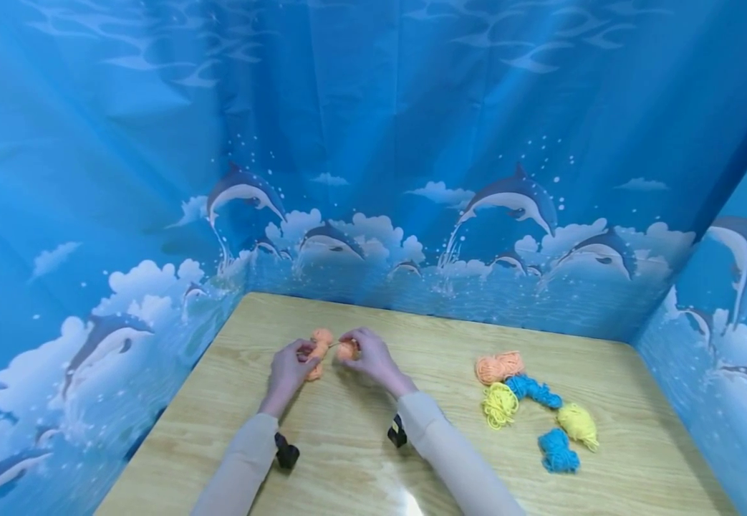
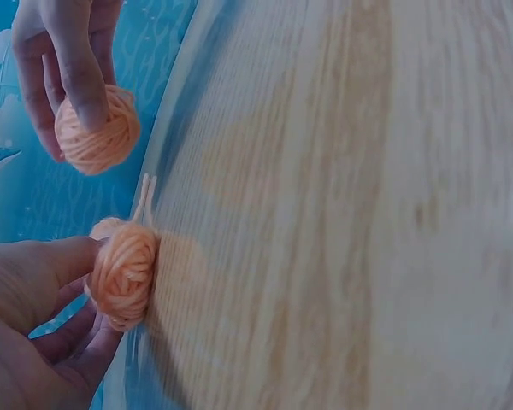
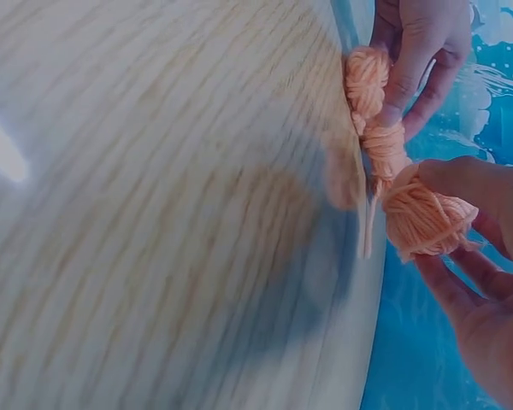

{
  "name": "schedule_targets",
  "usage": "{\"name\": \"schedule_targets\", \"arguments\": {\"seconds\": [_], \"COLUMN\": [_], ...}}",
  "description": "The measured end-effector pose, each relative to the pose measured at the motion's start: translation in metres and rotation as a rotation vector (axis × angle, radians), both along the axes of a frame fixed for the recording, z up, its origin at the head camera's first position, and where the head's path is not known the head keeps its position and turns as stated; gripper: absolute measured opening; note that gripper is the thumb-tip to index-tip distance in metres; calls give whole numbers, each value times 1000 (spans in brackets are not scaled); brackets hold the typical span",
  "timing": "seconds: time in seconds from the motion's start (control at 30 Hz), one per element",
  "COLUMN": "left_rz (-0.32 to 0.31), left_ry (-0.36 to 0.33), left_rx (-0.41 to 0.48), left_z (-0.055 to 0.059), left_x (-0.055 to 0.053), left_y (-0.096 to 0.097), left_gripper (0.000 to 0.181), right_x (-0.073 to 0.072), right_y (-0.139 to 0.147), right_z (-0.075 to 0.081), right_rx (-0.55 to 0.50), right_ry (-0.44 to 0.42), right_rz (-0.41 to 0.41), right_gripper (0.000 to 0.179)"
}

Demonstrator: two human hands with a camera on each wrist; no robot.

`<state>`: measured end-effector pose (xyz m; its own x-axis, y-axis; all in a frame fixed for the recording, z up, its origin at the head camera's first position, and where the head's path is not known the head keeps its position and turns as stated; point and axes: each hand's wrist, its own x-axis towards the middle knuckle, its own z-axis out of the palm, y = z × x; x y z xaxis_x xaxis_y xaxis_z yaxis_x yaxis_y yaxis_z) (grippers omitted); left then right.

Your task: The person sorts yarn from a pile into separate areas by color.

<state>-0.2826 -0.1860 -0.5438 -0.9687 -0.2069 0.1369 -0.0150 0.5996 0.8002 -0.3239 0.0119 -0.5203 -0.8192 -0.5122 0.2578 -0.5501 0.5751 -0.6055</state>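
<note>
Near the far left part of the wooden table, my left hand (image 1: 288, 369) grips a peach yarn skein (image 1: 319, 351), bound at its middle with a bulge at each end. Just to its right, my right hand (image 1: 373, 356) holds a rounded peach yarn ball (image 1: 346, 350) between thumb and fingers. Loose strands stick out from the skein in the left wrist view, where the ball (image 2: 98, 137) appears apart from it. The right wrist view shows thumb and fingers around the ball (image 3: 427, 222). Whether a strand joins the two pieces I cannot tell.
On the table's right side lie a peach skein (image 1: 498, 367), a blue skein (image 1: 533, 390) and a yellow bundle (image 1: 499, 405), close together. Nearer me are another yellow bundle (image 1: 577, 423) and another blue skein (image 1: 558, 450). A dolphin-printed curtain (image 1: 399, 179) borders the table (image 1: 437, 459).
</note>
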Motion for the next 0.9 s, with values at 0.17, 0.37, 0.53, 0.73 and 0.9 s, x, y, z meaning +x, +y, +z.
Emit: {"name": "schedule_targets", "arguments": {"seconds": [0.17, 0.37, 0.53, 0.73, 0.9], "left_rz": [-1, -6, 0, 4, 3], "left_ry": [-17, -34, -40, -36, -29], "left_rx": [-4, 3, -9, -11, -9], "left_z": [0, 1, 2, 2, 1], "left_x": [1, 3, 3, 1, 0], "left_y": [0, 0, 1, 0, 1], "left_gripper": [25, 25, 25, 24, 24], "right_x": [-1, -1, -2, -2, -4], "right_y": [-5, -11, -16, -21, -23], "right_z": [-1, -3, -8, -10, -11], "right_rx": [11, 32, 51, 52, 50], "right_ry": [-14, -14, -33, -31, -15], "right_rz": [6, 17, 19, 8, 18], "right_gripper": [36, 35, 34, 34, 32]}}
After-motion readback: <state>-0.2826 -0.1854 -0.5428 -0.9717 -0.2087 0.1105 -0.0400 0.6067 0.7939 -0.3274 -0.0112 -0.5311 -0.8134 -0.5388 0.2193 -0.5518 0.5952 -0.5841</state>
